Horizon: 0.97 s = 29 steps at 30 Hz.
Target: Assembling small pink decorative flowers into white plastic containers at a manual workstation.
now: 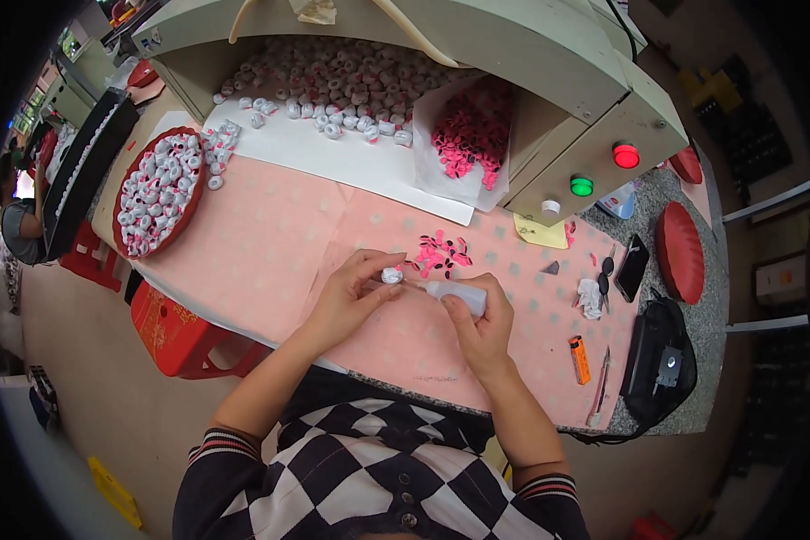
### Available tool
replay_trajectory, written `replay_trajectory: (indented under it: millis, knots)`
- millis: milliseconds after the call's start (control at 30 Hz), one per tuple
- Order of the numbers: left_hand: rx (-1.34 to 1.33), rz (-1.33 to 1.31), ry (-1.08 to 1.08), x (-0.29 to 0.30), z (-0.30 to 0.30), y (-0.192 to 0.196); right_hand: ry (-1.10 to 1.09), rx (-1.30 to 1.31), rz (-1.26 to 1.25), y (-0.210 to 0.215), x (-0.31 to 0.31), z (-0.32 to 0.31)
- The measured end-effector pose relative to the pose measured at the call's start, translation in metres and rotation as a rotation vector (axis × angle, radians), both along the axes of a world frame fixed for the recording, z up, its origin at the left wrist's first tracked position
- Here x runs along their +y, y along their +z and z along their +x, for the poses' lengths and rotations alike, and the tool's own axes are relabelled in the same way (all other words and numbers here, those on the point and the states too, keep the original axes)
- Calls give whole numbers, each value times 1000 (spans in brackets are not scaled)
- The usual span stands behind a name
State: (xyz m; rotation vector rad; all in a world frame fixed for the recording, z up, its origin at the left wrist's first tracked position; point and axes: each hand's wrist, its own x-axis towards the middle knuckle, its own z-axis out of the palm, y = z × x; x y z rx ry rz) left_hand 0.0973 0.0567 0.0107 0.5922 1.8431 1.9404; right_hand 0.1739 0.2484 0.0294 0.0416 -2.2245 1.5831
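Between the fingertips of my left hand [351, 295] is a small round white piece [391, 275] with a bit of pink on it. My right hand [483, 328] is wrapped round a translucent white squeeze bottle [462, 295], tipped on its side. The bottle's thin nozzle points left and comes close to the white piece; whether they touch I cannot tell. Just beyond my hands, a loose pile of small pink and black pieces [437, 256] lies on the pink patterned cloth [279, 202].
A red basket [195, 193] of white pieces stands at the left. The grey machine [549, 166] at the back shelters many more, plus pink pieces on white paper [423, 184]. At the right lie an orange lighter [580, 360], a knife-like tool [600, 387], a phone [633, 268] and a black bag [661, 355].
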Motion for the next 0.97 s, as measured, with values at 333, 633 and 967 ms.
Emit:
replay_trajectory:
  millis: [333,633,967]
  knots:
    - [50,-43,-8,2,1,0,-22,-7,20,-2,-1,-1]
    - [0,-7,-11,2,1,3,-11,4,52,-2,2,-1]
    - [-191,18,-32,-1,0,-6,-3,47,28,-4,4,-1]
